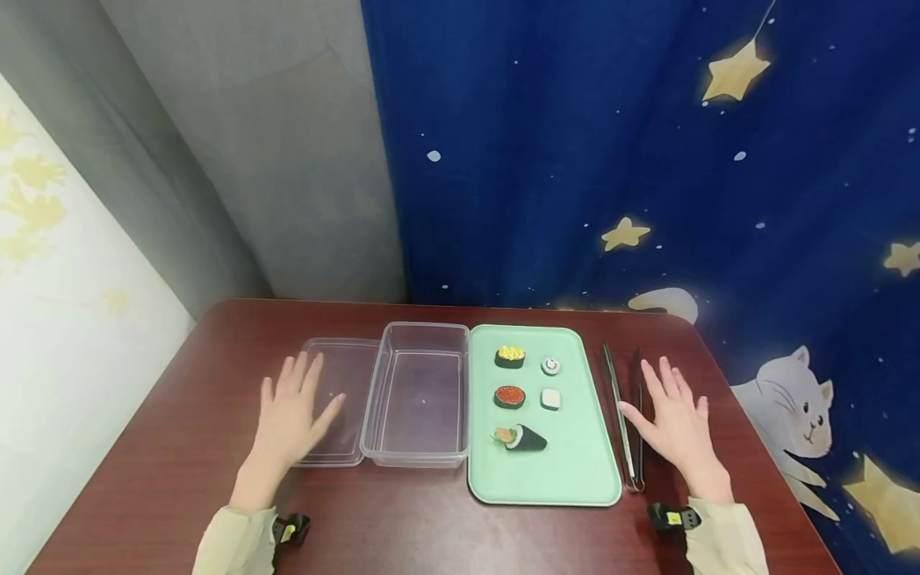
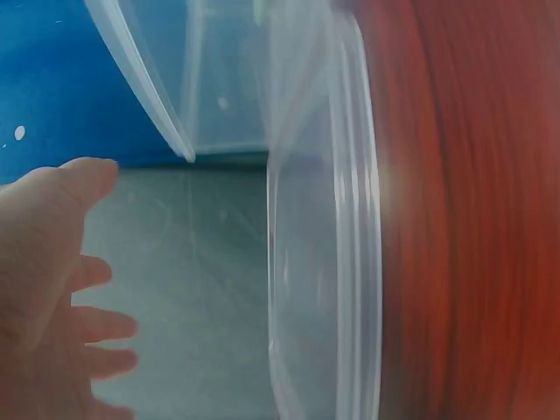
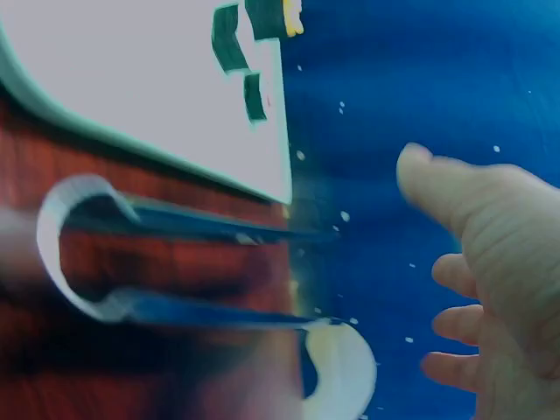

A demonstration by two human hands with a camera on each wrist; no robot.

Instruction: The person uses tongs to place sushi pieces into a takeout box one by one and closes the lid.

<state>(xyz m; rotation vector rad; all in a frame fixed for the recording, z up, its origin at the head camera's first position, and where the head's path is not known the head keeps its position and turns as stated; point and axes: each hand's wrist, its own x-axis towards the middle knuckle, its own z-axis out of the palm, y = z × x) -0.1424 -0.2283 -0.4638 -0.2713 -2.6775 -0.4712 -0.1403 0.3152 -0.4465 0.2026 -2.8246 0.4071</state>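
My left hand (image 1: 287, 415), fingers spread, hovers over a clear plastic lid (image 1: 345, 399) and holds nothing. To the lid's right stands a clear plastic box (image 1: 424, 399). My right hand (image 1: 674, 419) is spread over the metal tongs (image 1: 632, 431), which lie beside a mint green tray (image 1: 575, 471); it is apart from them in the right wrist view. On the tray are a yellow-topped sushi piece (image 1: 510, 357), a red roe sushi piece (image 1: 509, 396), a round sushi roll (image 1: 550, 366), a squarish roll (image 1: 550, 398) and a hand roll cone (image 1: 523, 438).
Everything lies on a dark red wooden table (image 1: 374, 527). Behind its back edge hang a grey curtain (image 1: 316, 176) and a blue curtain (image 1: 517, 160) with stars and a cat. A white wall (image 1: 79, 335) stands on the left.
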